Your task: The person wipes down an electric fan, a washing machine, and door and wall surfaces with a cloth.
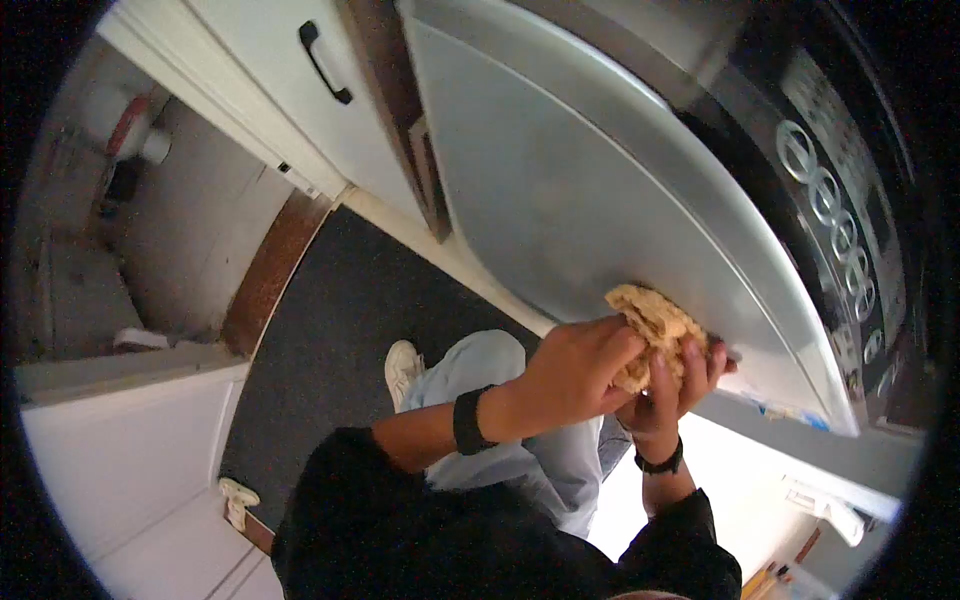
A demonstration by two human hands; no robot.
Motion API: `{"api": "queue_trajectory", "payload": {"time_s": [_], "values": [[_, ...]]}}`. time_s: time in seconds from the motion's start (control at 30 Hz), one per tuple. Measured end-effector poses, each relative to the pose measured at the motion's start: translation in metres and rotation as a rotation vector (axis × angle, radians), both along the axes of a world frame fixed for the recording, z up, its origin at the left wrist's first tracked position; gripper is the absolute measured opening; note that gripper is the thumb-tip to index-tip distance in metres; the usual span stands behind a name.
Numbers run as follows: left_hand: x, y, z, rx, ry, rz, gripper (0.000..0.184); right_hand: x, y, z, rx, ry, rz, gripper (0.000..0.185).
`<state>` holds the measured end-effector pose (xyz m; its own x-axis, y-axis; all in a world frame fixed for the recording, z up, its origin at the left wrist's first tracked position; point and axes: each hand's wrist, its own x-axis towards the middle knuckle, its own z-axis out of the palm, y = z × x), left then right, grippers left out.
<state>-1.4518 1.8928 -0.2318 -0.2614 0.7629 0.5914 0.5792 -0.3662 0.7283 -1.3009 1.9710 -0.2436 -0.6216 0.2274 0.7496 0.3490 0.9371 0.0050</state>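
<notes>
A crumpled tan cloth point(655, 312) is bunched between my two hands, close to the silver front panel point(560, 170) of a large appliance. My left hand point(565, 372), with a black band at the wrist, is closed on the cloth's near side. Fingers of my right hand point(665, 390) curl round its lower right part; a dark band circles that wrist too. Part of the cloth is hidden behind the fingers. I cannot tell whether the cloth touches the panel.
A black control panel point(835, 200) with several round rings runs along the appliance's right edge. To the left stands a white cabinet door point(270, 60) with a black handle point(325, 65). A dark mat point(330, 320) covers the floor below, with a light shoe point(402, 370) on it.
</notes>
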Motion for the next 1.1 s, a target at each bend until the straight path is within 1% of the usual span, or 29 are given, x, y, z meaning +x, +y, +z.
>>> {"api": "queue_trajectory", "payload": {"time_s": [0.07,0.1,0.17,0.23,0.27,0.3,0.33,0.37,0.43,0.47,0.63,0.67,0.77,0.8,0.9,1.0,1.1], "values": [[0.006,0.007,-0.006,0.039,0.021,0.017,0.037,0.005,0.002,-0.007,0.027,0.013,-0.026,0.047],[0.009,0.01,-0.009,0.022,0.03,0.026,0.037,0.002,0.003,-0.017,-0.051,0.159,0.025,0.032],[0.014,0.011,-0.014,-0.022,0.06,0.029,0.036,0.006,0.002,-0.033,-0.049,0.173,-0.02,0.031],[0.016,0.009,-0.027,-0.067,0.057,0.045,0.033,0.003,0.003,-0.038,-0.079,0.197,0.028,0.034],[0.017,0.007,-0.029,-0.095,0.057,0.052,0.033,0.003,0.002,-0.038,-0.076,0.179,0.038,0.042],[0.018,0.005,-0.027,-0.123,0.058,0.062,0.032,0.006,-0.001,-0.036,-0.118,0.139,0.023,0.044],[0.02,0.002,-0.024,-0.143,0.11,0.077,0.033,0.01,-0.005,-0.035,-0.164,0.1,0.013,0.046],[0.022,0.001,-0.02,-0.124,0.091,0.077,0.033,0.012,-0.009,-0.032,-0.214,0.061,0.009,0.048],[0.032,-0.002,-0.012,-0.091,0.05,0.087,0.034,0.018,-0.012,-0.015,-0.221,0.11,0.016,0.049],[0.033,-0.001,-0.007,-0.076,0.041,0.047,0.036,0.022,-0.011,-0.01,-0.209,0.122,0.01,0.049],[0.056,0.015,0.038,0.099,0.09,0.011,0.038,0.034,-0.014,0.036,-0.196,0.273,-0.051,0.052],[0.064,0.018,0.045,0.144,0.099,0.001,0.038,0.041,-0.013,0.039,-0.173,0.311,-0.061,0.057],[0.085,0.023,0.063,0.126,0.173,-0.078,0.039,0.065,-0.008,0.046,-0.138,0.378,-0.12,0.06],[0.093,0.025,0.065,0.054,0.158,-0.127,0.04,0.078,-0.007,0.048,-0.14,0.363,-0.143,0.063],[0.118,0.034,0.076,0.104,0.246,-0.17,0.043,0.106,-0.004,0.052,-0.116,0.392,-0.243,0.064],[0.143,0.032,0.091,-0.065,0.205,-0.273,0.04,0.127,-0.006,0.059,-0.203,0.47,-0.248,0.066],[0.16,0.044,0.083,-0.003,0.154,-0.319,0.04,0.139,-0.008,0.062,-0.262,0.546,-0.253,0.067]]}}
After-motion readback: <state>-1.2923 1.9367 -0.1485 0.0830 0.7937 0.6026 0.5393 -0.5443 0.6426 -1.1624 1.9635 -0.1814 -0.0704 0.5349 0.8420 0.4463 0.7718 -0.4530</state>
